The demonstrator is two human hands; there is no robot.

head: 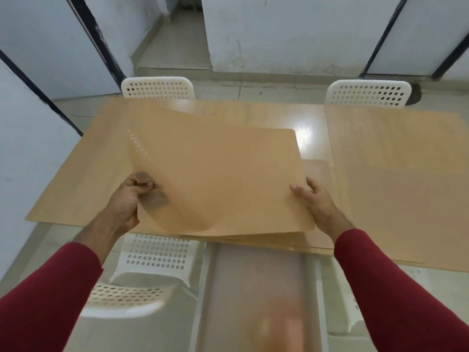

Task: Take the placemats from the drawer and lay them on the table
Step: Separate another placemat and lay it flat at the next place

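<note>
My left hand (132, 199) pinches the near-left corner of the top placemat (218, 174) — thumb above, curled fingers below — and that corner is peeled up and bowed, so the thin tan sheet curves off the ones under it. My right hand (314, 199) lies on the mat's right edge with the fingers nearly straight and spread, pressing rather than gripping; whether the thumb hooks under the edge I cannot tell. Both forearms wear dark red sleeves (396, 288).

The lifted mat tops a small stack (266, 238) whose layered edges show at the table's near side, right above the open drawer (253, 288), which runs toward me and blurs at the bottom. A second mat (76, 179) lies flat to the left, overhanging the edge, and a third (401, 179) covers the right side. Between them a strip of glossy table (308, 133) catches a glare.

Two white perforated chairs (157, 88) stand at the far side, another (142, 275) sits just left of the drawer under my left arm — close to the mat's hanging edge.
</note>
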